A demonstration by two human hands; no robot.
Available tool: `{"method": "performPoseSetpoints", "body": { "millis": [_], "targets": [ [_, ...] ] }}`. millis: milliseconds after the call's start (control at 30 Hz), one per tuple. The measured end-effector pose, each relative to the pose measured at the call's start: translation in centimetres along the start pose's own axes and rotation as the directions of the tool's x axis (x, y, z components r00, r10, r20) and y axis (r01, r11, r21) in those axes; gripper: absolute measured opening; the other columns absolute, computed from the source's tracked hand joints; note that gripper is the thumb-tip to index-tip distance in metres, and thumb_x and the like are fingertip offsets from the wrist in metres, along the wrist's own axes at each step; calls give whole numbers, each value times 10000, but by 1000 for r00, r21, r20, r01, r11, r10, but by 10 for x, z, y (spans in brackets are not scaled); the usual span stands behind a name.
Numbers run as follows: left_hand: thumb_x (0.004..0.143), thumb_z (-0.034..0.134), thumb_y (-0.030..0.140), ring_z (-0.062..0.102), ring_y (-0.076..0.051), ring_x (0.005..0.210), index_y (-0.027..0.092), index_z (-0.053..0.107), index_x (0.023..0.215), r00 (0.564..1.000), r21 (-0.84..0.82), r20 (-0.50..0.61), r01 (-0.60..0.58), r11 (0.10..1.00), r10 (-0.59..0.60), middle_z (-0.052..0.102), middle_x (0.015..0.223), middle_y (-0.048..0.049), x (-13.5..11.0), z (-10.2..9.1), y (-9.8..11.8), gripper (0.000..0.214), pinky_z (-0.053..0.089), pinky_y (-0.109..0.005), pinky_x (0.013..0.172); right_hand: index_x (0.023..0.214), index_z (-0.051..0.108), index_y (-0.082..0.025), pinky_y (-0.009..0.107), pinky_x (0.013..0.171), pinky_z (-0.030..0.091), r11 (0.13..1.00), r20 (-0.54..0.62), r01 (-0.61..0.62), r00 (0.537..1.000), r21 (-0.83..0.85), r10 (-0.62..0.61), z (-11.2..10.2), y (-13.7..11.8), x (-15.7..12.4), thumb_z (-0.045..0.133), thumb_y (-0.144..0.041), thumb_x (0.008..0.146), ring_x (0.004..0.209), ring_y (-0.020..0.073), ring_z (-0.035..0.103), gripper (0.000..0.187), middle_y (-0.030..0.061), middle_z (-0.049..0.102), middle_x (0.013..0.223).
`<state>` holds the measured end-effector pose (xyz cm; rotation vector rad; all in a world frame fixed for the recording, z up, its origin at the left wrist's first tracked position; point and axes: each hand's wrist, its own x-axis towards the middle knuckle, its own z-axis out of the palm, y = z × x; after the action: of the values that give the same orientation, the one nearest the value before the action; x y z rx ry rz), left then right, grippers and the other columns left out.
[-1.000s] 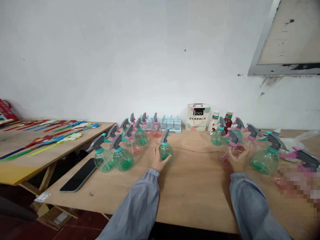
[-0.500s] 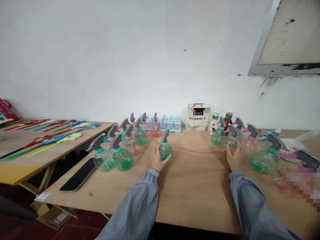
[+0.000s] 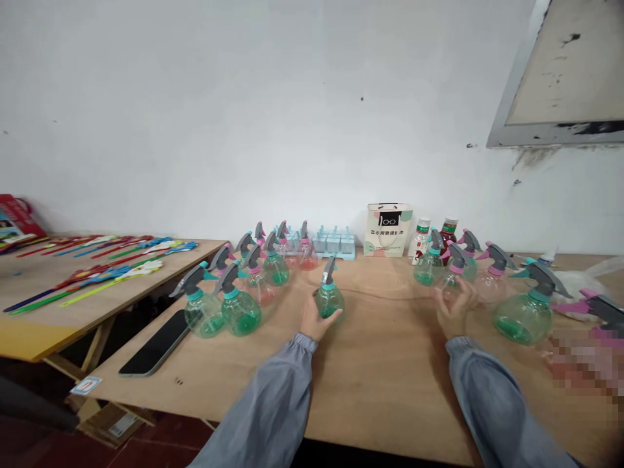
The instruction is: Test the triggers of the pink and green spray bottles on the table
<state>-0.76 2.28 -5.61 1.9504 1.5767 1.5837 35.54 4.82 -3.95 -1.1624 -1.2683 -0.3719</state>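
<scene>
My left hand (image 3: 313,318) is wrapped round the body of a small green spray bottle (image 3: 330,298) with a grey trigger and teal collar, standing near the middle of the wooden table (image 3: 380,357). My right hand (image 3: 455,305) cups the base of a clear spray bottle with a pink collar (image 3: 454,273), fingers curled on either side of it. That bottle stands upright at the front of a group of bottles on the right. Both arms wear grey sleeves.
A cluster of green and pink spray bottles (image 3: 238,311) stands at the left, with a black phone (image 3: 155,343) near the table's edge. A large green bottle (image 3: 524,315) stands right of my right hand. A paper bag (image 3: 389,229) and blue moulds (image 3: 334,242) line the wall. A second table (image 3: 43,312) holds coloured sticks.
My right hand has set the tilted pink-collared bottle upright and further back among the right-hand group. My left hand and its green bottle have shifted slightly right.
</scene>
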Motion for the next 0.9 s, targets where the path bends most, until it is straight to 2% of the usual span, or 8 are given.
{"method": "performPoseSetpoints", "body": {
  "millis": [100,200,300,400,500,600,700,900],
  "targets": [
    [634,807,478,608,-326,1149,160,435,1261,998,-11,43,44,999,-43,601,1206,-163,-13,12,20,795,469,-502,992,1289,515,-213,546,1088,363,976,242,100,959,196,-147,10,-55,-11,527,-448,907,1216,291,511,448,139,560,1233],
    [635,803,515,572,-346,1213,169,435,1282,996,43,86,13,999,-17,589,1252,-172,-34,29,41,822,429,-536,1023,1427,376,-246,527,1128,350,938,489,-15,856,346,-166,25,-109,-26,573,-454,886,1324,285,459,612,140,489,1406],
    [627,781,589,548,-361,1235,165,402,1347,980,30,174,-99,995,92,553,1303,-192,-55,39,47,918,416,-558,1026,1497,237,-243,517,1140,348,891,593,-174,796,420,-124,35,-142,-37,645,-486,830,1385,291,409,818,160,396,1502],
    [623,763,610,568,-343,1189,157,402,1372,916,-108,245,-300,948,318,555,1291,-185,-49,34,33,947,447,-525,1007,1453,310,-241,503,1127,371,854,623,-290,780,432,-50,36,-150,-39,654,-496,818,1368,286,433,765,161,437,1475],
    [788,639,512,575,-300,1155,167,501,1279,915,-132,162,-351,927,370,581,1218,-151,3,11,12,617,448,-494,1017,1423,363,-262,468,1091,421,816,633,-367,774,447,1,31,-148,-36,629,-496,838,1332,267,477,684,139,491,1441],
    [859,568,340,454,-301,1313,178,585,1202,993,110,-13,-112,988,115,498,1322,-159,84,-13,-2,381,358,-489,1112,1426,383,-281,431,1052,462,777,636,-423,771,467,38,25,-146,-34,627,-500,844,1302,259,513,667,124,514,1432],
    [839,592,263,327,-336,1420,215,583,1274,987,298,10,149,943,-159,375,1471,-152,153,-21,-9,438,311,-506,1139,1425,409,-280,436,1079,438,762,653,-429,757,486,10,21,-146,-33,659,-495,826,1305,263,514,683,120,518,1434],
    [793,638,215,367,-391,1366,209,595,1275,975,374,76,166,912,-208,469,1407,-188,207,-10,-28,484,351,-555,1062,1448,422,-298,493,1172,299,793,702,-393,710,465,-59,15,-144,-31,583,-482,889,1379,252,437,610,99,516,1448]
  ]
}}
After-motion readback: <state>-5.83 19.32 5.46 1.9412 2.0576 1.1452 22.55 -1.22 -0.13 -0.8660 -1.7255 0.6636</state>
